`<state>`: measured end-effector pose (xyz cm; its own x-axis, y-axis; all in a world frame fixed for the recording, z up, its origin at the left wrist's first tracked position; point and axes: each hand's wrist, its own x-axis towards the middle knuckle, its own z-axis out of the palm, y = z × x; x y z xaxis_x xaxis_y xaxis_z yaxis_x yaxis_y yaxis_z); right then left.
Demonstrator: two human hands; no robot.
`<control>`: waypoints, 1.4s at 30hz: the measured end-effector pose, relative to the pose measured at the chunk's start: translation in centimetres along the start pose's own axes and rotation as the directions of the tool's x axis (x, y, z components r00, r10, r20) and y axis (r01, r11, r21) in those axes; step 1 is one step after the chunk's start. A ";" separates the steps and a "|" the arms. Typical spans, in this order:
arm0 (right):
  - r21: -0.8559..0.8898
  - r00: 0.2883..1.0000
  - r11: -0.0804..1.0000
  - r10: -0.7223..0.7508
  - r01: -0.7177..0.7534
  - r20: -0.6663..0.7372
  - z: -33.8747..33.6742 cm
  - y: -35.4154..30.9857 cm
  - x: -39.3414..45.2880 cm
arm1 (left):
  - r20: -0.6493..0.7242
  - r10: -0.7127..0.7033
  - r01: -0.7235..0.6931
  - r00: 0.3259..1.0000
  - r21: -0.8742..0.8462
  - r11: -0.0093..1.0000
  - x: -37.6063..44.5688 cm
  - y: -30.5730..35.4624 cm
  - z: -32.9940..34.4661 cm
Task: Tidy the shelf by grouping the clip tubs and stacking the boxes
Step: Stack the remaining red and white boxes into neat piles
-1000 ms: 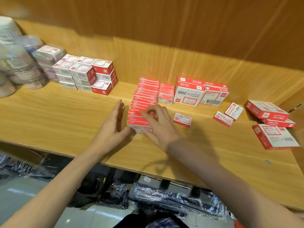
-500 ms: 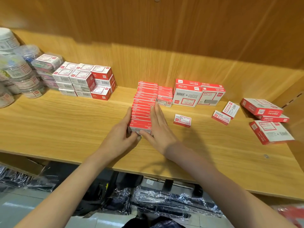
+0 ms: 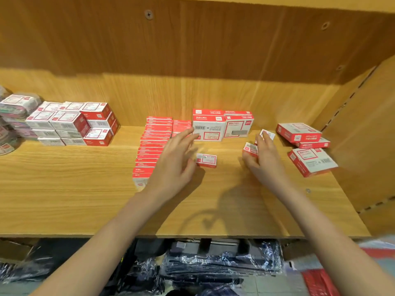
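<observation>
Wood-grain laminate shelf (image 3: 64, 189) carrying a long front-to-back row of flat red-and-white boxes (image 3: 152, 146). Left hand (image 3: 173, 167), fingers spread and holding nothing, hovers beside one loose small red-and-white box (image 3: 207, 160). Right hand (image 3: 264, 159) reaches over two more loose small boxes (image 3: 250, 148); whether its grip has closed is unclear. Risk: the left forearm crosses the row's near end and could knock it askew.

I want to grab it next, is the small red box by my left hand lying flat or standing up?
Flat: the small red box shows its label face upward on the shelf.
</observation>
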<state>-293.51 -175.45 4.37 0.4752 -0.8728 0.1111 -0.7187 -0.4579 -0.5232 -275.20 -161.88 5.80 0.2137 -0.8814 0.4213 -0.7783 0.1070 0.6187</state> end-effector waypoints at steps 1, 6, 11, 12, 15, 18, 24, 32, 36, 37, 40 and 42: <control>-0.022 1.000 1.000 0.017 -0.017 0.013 -0.5 1.2 0.8 | 0.033 0.008 -0.008 0.999 0.004 1.000 0.5 0.4 0.9; -0.140 0.986 0.987 -0.052 0.075 0.160 -1.0 4.0 1.0 | 0.166 -0.072 0.047 0.984 0.151 0.987 2.2 0.9 4.7; 0.052 0.977 0.983 -0.180 0.176 0.111 -1.9 4.5 -1.9 | 0.219 -0.199 0.147 0.955 0.233 0.961 1.9 0.4 5.8; 0.041 0.987 0.990 -0.137 0.134 0.080 -1.9 4.6 -1.6 | 0.212 -0.184 0.136 0.960 0.223 0.965 1.8 0.4 5.9; -0.036 1.000 0.999 -0.020 0.019 -0.023 -1.6 4.7 -0.6 | 0.224 -0.116 0.078 0.968 0.173 0.982 1.8 0.5 6.0; -0.136 0.997 0.989 -0.068 0.062 -0.044 -1.5 4.9 0.2 | 0.229 -0.087 0.049 0.970 0.165 0.985 1.5 0.0 5.8; 0.222 0.996 0.971 -0.085 0.086 -0.013 -2.9 1.9 1.2 | 0.054 -0.001 -0.011 0.999 0.223 0.975 0.9 -0.8 2.0; 0.433 0.779 0.784 -0.577 0.445 0.245 1.9 -7.1 -0.4 | -0.123 -0.247 0.254 0.961 0.043 0.966 -3.9 -4.7 -4.4; 0.432 0.636 0.719 -0.690 0.545 0.347 5.3 -9.7 -2.1 | -0.022 -0.488 0.468 0.873 -0.246 0.849 -6.7 -7.5 -5.2; 0.365 0.634 0.703 -0.710 0.610 0.306 6.2 -10.3 -2.4 | 0.024 -0.503 0.487 0.864 -0.295 0.822 -7.0 -7.9 -5.2; 0.067 0.713 0.716 -0.698 0.695 0.065 8.6 -11.3 -2.8 | 0.113 -0.467 0.475 0.877 -0.343 0.810 -7.1 -8.5 -5.4; 0.015 0.820 0.821 -0.571 0.571 0.035 9.3 -11.8 -2.8 | 0.129 -0.441 0.458 0.888 -0.339 0.822 -7.0 -8.4 -5.6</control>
<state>-281.67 -166.04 2.38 0.8179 -0.4481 0.3608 -0.3108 -0.8719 -0.3783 -266.87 -154.06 1.40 0.4573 -0.8892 0.0157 -0.3419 -0.1595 0.9261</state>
